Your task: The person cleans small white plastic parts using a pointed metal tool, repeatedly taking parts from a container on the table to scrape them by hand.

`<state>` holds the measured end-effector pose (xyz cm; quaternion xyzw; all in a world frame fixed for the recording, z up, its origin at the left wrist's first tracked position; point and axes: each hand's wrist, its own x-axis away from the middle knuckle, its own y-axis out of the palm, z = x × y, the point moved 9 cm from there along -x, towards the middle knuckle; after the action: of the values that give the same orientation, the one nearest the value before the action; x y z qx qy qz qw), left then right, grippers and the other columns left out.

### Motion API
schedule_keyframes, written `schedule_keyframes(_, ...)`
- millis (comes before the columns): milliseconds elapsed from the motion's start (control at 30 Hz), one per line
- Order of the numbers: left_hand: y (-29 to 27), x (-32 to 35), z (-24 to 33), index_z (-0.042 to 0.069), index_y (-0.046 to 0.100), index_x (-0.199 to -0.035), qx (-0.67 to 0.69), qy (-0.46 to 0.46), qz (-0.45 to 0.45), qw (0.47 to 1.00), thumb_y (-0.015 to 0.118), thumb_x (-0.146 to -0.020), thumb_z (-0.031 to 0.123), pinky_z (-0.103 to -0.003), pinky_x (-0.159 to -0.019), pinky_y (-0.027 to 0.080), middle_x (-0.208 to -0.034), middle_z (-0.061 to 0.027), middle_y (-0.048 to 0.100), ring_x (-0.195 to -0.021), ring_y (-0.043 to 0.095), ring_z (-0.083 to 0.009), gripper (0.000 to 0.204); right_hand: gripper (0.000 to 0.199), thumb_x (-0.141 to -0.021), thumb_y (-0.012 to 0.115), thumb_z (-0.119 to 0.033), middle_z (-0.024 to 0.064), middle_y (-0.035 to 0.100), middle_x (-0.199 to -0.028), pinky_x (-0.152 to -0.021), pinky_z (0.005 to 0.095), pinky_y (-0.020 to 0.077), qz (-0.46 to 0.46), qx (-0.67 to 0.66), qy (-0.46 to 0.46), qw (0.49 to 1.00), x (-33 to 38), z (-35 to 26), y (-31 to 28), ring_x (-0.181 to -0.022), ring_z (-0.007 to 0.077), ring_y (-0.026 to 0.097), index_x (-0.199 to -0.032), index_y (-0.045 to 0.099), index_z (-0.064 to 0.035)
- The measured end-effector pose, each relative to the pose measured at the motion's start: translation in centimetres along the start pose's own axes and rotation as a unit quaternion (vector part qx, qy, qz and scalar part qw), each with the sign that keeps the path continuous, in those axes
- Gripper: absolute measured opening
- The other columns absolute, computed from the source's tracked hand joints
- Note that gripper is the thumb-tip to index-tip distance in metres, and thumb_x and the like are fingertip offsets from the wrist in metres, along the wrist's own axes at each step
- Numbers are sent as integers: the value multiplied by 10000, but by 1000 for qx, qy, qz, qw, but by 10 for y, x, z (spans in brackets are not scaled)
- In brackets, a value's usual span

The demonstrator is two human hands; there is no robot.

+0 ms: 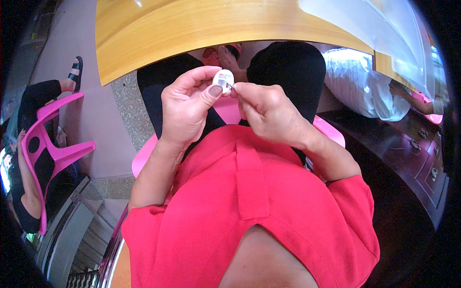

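Above my lap, just short of the table edge, I hold up a small round white plastic piece [223, 77] with rectangular openings in its face. My left hand [187, 103] grips it by the rim, thumb at its lower side and fingers behind it. From the other side my right hand [269, 110] comes in with thumb and forefinger pinched at the piece's right edge. Whatever lies between those right fingertips is too small to make out.
A yellow wood-grain table [216, 24] spans the top, with a translucent plastic sheet [374, 24] at its right end. A white plastic bag [360, 86] stands below on the right. Someone in dark clothes sits on a pink chair [48, 129] at the left.
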<state>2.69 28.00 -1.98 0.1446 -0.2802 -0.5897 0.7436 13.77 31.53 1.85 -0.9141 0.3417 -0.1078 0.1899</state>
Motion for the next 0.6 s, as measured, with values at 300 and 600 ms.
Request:
schedule_keyframes(300, 1, 2, 4, -57, 608, -1044, -127, 59, -10, 990, 636, -817, -52, -250, -818, 500, -1015, -93, 605, -903, 601, -142, 229, 234, -716, 534, 72, 188, 580, -713, -539, 400, 491, -36, 163, -21, 986, 6, 0, 8, -631, 359, 605, -946, 520, 33)
schedule_keyframes(600, 13, 7, -3, -37, 643, -987, -293, 108, -35, 949, 632, -791, -86, -257, -798, 495, -1045, -111, 594, -928, 586, -155, 203, 199, -741, 553, -62, 177, 616, -701, -500, 349, 507, -118, 399, -17, 909, 11, -11, 15, -603, 277, 646, -901, 536, 56)
